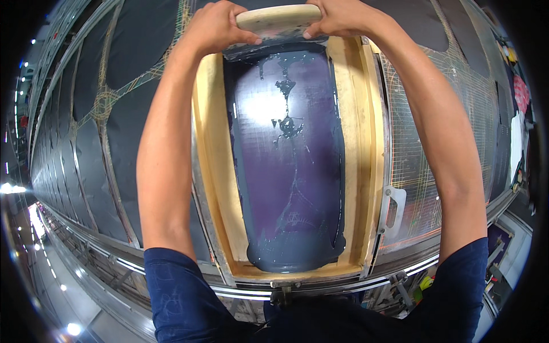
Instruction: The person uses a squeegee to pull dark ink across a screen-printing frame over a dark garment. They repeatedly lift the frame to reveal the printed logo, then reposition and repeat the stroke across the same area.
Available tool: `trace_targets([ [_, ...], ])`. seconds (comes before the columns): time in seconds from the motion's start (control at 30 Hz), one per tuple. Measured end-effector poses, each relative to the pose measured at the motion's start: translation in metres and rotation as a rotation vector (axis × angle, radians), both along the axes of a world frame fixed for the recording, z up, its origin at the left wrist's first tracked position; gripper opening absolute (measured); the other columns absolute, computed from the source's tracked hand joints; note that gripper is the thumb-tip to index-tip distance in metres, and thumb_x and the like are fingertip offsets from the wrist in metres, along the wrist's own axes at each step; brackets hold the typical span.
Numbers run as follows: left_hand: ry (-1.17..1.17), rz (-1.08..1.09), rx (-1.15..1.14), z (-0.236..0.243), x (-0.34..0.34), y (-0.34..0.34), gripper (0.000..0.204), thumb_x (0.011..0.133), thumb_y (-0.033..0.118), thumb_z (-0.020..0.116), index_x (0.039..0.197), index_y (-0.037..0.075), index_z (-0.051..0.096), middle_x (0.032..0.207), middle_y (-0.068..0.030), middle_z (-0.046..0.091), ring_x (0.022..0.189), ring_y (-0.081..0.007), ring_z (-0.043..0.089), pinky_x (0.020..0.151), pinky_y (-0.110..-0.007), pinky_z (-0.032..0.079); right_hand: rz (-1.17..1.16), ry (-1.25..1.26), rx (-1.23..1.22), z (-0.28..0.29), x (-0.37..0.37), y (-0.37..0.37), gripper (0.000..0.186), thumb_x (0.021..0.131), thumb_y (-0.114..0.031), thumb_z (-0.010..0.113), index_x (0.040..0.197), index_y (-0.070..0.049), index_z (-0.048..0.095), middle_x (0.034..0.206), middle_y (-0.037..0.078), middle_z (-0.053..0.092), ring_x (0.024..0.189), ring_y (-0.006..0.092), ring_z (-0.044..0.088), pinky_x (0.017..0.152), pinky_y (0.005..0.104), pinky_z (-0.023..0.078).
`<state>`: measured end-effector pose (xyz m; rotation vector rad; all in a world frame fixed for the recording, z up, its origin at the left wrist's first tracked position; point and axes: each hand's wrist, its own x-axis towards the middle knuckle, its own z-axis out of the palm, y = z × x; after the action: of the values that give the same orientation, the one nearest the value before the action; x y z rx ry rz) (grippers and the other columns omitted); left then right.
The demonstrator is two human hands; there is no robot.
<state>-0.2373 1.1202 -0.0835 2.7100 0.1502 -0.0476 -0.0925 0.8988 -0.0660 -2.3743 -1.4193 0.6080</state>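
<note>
Both my arms reach forward over a screen printing frame (358, 171) with yellowish, ink-stained sides. My left hand (220, 24) grips the left end of a wide squeegee (279, 18), and my right hand (334, 17) grips its right end. The squeegee stands at the far end of the frame, with dark ink on its lower part. Between the sides lies the purple mesh (291, 183), shiny with dark grey ink along its edges. Thicker dark ink streaks (289, 127) run down its middle, and a pool of ink (294, 260) spreads at the near end.
Dark fabric panels (128, 51) with coloured line patterns cover the long table to the left. More lined sheeting (420, 188) lies right of the frame, beside a white metal handle bracket (393, 210). A metal rail (246, 292) runs along the near table edge.
</note>
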Motion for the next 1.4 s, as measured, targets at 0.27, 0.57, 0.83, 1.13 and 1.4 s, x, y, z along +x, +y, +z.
trace_targets([
  [0.27,-0.093,0.009,0.095,-0.002,-0.078,-0.042,0.042,0.067,0.039,0.089,0.1,0.015,0.08,0.077,-0.013,0.074,0.078,-0.0342,0.072,0.075,-0.044,0.055,-0.047,0.027,0.01,0.005,-0.079,-0.037,0.033,0.075,-0.016,0.087,0.099,0.002,0.074,0.077,0.021,0.072,0.075,0.0351,0.072,0.074,0.0418,0.055],
  [0.57,-0.15,-0.026,-0.055,-0.003,-0.281,-0.172,0.02,0.07,0.026,0.088,0.078,0.014,0.075,0.071,-0.01,0.07,0.069,-0.0322,0.067,0.075,-0.042,0.046,0.059,-0.075,0.131,-0.015,-0.272,-0.173,0.021,0.069,-0.011,0.082,0.087,-0.005,0.073,0.079,0.018,0.068,0.083,0.0367,0.064,0.086,0.0474,0.05],
  [0.83,-0.213,-0.008,0.052,0.004,-0.395,-0.251,0.023,0.071,0.023,0.088,0.087,0.015,0.074,0.084,0.001,0.071,0.075,-0.0198,0.064,0.078,-0.038,0.039,0.001,0.076,0.144,0.004,-0.374,-0.249,0.038,0.079,-0.028,0.082,0.104,-0.001,0.073,0.093,0.019,0.072,0.1,0.0353,0.066,0.097,0.0443,0.048],
  [1.13,-0.146,0.0,0.071,0.009,-0.403,-0.254,0.032,0.064,0.017,0.086,0.093,0.014,0.073,0.091,0.0006,0.068,0.091,-0.022,0.064,0.085,-0.04,0.043,-1.021,-0.039,0.294,-0.067,-0.265,-0.274,0.036,0.099,-0.034,0.065,0.117,-0.003,0.066,0.107,0.023,0.07,0.101,0.0352,0.068,0.088,0.0439,0.051],
  [1.4,-0.261,0.054,-0.037,0.015,-0.427,-0.236,0.035,0.059,0.011,0.083,0.091,0.014,0.071,0.092,0.0017,0.068,0.088,-0.0201,0.065,0.085,-0.038,0.043,-1.033,0.203,0.5,-0.039,-0.263,-0.273,0.024,0.1,-0.024,0.066,0.106,-0.001,0.068,0.079,-0.001,0.06,0.071,0.0097,0.051,0.065,0.0289,0.043],
])
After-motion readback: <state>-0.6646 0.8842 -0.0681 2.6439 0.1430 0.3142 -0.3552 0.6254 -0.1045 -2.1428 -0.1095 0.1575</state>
